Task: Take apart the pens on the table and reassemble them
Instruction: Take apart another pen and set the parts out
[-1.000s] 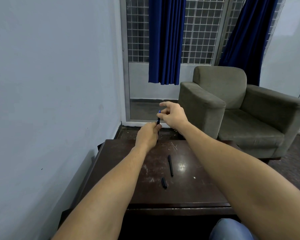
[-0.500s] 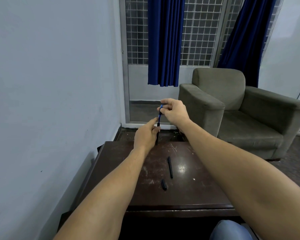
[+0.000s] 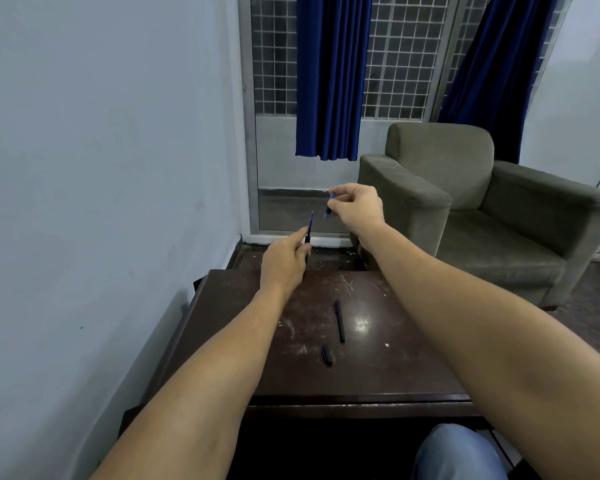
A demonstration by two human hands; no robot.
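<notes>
Pen barrel point(image 3: 307, 241), blue refill point(image 3: 311, 221) standing out of its top, is gripped upright in the left hand point(image 3: 284, 263), lower end hidden behind the fingers. Just apart, the right hand point(image 3: 359, 207) pinches a small blue piece point(image 3: 329, 207), partly covered. A black cap point(image 3: 327, 355) and pen point(image 3: 339, 320) lie on the table point(image 3: 229, 341) below.

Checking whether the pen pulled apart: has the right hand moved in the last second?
Yes. The right hand, pinching a small blue pen piece, moved up and right toward the grey upholstered armchair, away from the left hand.
</notes>
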